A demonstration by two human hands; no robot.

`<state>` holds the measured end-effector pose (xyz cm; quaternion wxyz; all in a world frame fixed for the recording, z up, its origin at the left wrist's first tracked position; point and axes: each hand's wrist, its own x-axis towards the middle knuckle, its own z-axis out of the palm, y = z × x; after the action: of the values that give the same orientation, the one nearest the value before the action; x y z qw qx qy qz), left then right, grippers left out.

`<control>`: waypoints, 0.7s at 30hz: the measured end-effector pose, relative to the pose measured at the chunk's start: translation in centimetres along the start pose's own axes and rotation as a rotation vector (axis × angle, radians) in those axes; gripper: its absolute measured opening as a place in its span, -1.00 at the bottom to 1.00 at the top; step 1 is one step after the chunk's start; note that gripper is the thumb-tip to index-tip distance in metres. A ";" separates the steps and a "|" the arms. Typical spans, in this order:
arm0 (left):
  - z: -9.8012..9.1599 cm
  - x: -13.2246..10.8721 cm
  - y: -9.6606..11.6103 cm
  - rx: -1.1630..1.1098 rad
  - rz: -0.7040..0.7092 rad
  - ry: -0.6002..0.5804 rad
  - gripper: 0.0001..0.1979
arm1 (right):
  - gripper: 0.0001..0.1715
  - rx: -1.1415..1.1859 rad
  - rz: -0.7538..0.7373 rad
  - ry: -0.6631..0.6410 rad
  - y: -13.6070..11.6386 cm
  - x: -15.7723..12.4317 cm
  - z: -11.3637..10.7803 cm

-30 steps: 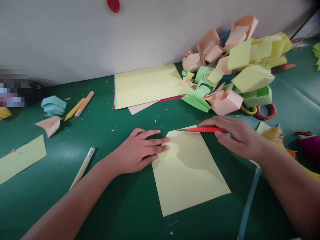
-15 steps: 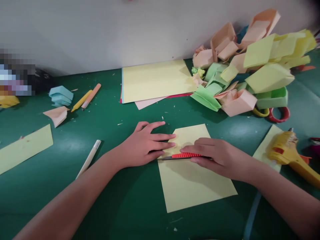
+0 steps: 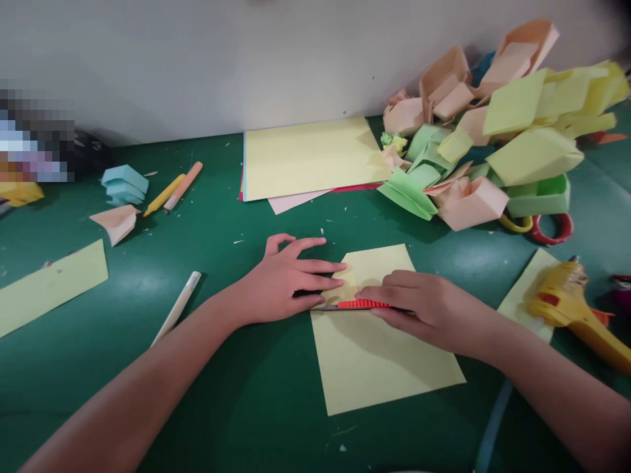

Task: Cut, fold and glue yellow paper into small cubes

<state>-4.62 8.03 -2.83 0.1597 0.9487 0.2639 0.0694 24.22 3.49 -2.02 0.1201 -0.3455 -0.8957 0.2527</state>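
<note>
A pale yellow sheet of paper (image 3: 389, 368) lies on the green table in front of me, its far left corner slanted. My left hand (image 3: 286, 282) is spread palm down at the sheet's left side, with its fingertips resting on the paper. My right hand (image 3: 426, 309) is closed around a utility knife (image 3: 362, 304) with a red ribbed grip. The knife lies nearly level across the sheet, its dark narrow end pointing left, close to my left little finger. My right fingers cover the knife's other end.
Folded paper boxes (image 3: 473, 197) are piled at the back right, beside red-handled scissors (image 3: 552, 228). A yellow glue gun (image 3: 562, 289) lies on the right. Stacked paper (image 3: 310, 161) rests against the wall. Two markers (image 3: 182, 187), a white stick (image 3: 177, 305) and a paper strip (image 3: 54, 286) lie leftward.
The knife and my right hand have shifted very slightly left and up along the sheet. My left hand stays spread on the paper. The whole view has moved a little.
</note>
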 end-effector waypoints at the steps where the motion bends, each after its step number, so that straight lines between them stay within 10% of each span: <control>1: 0.0 0.0 0.0 -0.002 -0.001 0.005 -0.68 | -0.58 -0.002 -0.004 0.002 0.0 0.0 0.0; 21: 0.1 -0.2 -0.4 0.058 0.076 -0.045 -0.67 | -0.63 -0.119 -0.080 0.050 0.4 -0.2 0.3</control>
<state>-5.00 8.22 -3.05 0.1353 0.9636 0.2261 0.0462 24.45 3.49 -2.45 0.1315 -0.3222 -0.9190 0.1852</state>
